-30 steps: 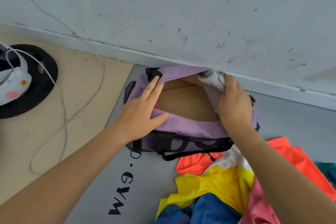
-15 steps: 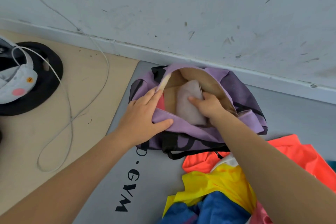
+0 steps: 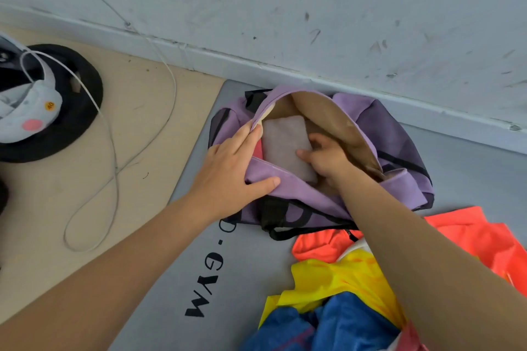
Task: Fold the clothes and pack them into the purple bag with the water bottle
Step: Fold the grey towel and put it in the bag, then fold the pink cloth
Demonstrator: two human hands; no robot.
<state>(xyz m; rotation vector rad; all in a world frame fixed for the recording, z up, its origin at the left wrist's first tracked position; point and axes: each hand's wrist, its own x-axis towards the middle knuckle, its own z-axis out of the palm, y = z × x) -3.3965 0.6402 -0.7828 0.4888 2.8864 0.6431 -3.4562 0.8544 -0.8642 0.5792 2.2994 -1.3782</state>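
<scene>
Purple bag [image 3: 399,134] open, both hands [image 3: 228,171] inside.

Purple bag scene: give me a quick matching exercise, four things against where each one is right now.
Things:
1. folded pale garment
2. left hand
3. yellow garment
4. white cable

Places:
A. on the beige floor left of the mat
B. inside the purple bag
C. in the loose pile in front of the bag
D. holding the bag's opening apart

Pairs: 1-B, 2-D, 3-C, 4-A
</scene>
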